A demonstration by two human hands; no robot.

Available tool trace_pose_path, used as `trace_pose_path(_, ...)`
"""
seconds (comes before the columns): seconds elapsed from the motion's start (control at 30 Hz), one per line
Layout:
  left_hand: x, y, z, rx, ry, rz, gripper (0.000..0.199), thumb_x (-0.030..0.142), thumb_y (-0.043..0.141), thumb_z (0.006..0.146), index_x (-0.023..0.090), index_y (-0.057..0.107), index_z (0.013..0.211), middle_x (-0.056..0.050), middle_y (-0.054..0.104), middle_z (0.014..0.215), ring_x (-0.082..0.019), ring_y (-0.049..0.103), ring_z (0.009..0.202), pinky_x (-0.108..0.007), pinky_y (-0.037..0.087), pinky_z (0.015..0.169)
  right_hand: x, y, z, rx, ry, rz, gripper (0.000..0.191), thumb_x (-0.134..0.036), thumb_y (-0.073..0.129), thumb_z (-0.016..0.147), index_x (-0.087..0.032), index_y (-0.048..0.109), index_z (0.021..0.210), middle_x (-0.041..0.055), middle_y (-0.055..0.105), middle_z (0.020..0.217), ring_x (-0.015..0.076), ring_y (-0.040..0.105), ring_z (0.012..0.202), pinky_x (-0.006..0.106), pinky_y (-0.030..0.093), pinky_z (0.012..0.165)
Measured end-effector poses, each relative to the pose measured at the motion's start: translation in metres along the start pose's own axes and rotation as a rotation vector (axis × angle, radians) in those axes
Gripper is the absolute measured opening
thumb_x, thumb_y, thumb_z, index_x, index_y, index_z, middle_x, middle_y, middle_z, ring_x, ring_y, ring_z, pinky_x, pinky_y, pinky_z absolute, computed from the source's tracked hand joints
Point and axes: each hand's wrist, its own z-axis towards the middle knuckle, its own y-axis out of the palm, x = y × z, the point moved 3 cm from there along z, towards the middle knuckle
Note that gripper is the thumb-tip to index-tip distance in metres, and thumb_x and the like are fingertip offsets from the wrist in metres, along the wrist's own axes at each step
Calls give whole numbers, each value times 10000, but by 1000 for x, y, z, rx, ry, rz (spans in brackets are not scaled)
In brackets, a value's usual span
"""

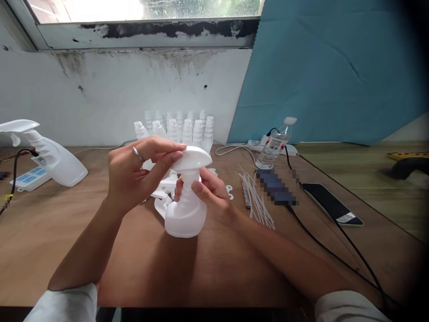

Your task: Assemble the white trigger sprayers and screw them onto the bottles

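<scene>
White spray bottle (186, 219) held roughly upright in two hands, nearer than the standing bottles (187, 132).
It looks light, smooth, perhaps slippery; its ribbed neck seems the stiffest hold. The right hand (217, 197) grasps that neck, while the left hand (134, 174) pinches the spray head (194, 157) at its left end. White strips (259, 203) lie right of the standing bottles.
</scene>
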Motion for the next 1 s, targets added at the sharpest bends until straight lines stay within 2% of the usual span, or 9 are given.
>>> trace_pose_path(0.13, 0, -3, 2, -16, -31, 6, 78, 224, 684, 858, 263, 725, 911, 19, 750, 845, -122, 689, 721, -259, 559, 614, -4, 3, 0, -33, -20, -15, 288, -427, 520, 948, -163, 565, 1054, 57, 635, 836, 169, 626, 776, 303, 506, 697)
trace_pose_path(0.3, 4, -1, 2, -103, 70, -24, 82, 230, 705, 838, 251, 733, 912, 6, 748, 837, -129, 702, 732, -244, 564, 609, -1, 6, -2, -36, 22, 0, 395, -526, 451, 954, -154, 580, 987, 87, 656, 864, 197, 645, 810, 328, 528, 693)
trace_pose_path(0.4, 4, -1, 2, -133, 86, -10, 91, 202, 703, 835, 245, 735, 909, 4, 749, 828, -121, 691, 698, -233, 548, 586, -1, 8, -1, 14, 10, 6, 308, -456, 565, 918, -171, 538, 1032, 60, 654, 835, 179, 640, 749, 334, 529, 682)
trace_pose_path(0.47, 5, -3, 3, -147, 97, -8, 89, 201, 706, 832, 242, 734, 905, 4, 747, 816, -117, 682, 683, -230, 541, 578, -1, 10, -1, 58, 7, -6, 324, -405, 658, 867, -187, 501, 1048, 34, 648, 801, 169, 633, 718, 334, 529, 671)
trace_pose_path(0.63, 10, -8, 5, -178, 124, -4, 60, 197, 717, 820, 234, 730, 865, -1, 736, 802, -99, 649, 635, -219, 510, 548, -2, 15, 0, 24, -15, -6, 365, -433, 606, 893, -183, 479, 1126, 32, 636, 802, 175, 628, 745, 336, 520, 669)
trace_pose_path(0.73, 11, -9, 5, -203, 119, -20, 46, 204, 719, 818, 229, 727, 856, -6, 729, 797, -84, 611, 587, -215, 474, 503, -3, 14, 0, 91, 2, -131, 386, -399, 689, 838, -177, 504, 1093, 14, 631, 764, 161, 614, 708, 314, 504, 658)
trace_pose_path(0.87, 9, -9, 7, -234, 84, -13, 18, 230, 702, 834, 229, 717, 824, -8, 718, 762, -81, 563, 535, -227, 453, 478, -2, 16, 0, 47, 32, -78, 404, -471, 617, 879, -182, 481, 1125, 32, 639, 799, 172, 628, 725, 325, 519, 641)
trace_pose_path(1.0, 8, -10, 7, -273, 17, -26, 96, 286, 676, 854, 225, 704, 786, -23, 713, 743, -97, 547, 522, -246, 454, 467, -2, 14, 0, 121, 37, -131, 423, -416, 699, 830, -184, 492, 1117, 14, 638, 754, 165, 623, 689, 329, 520, 651)
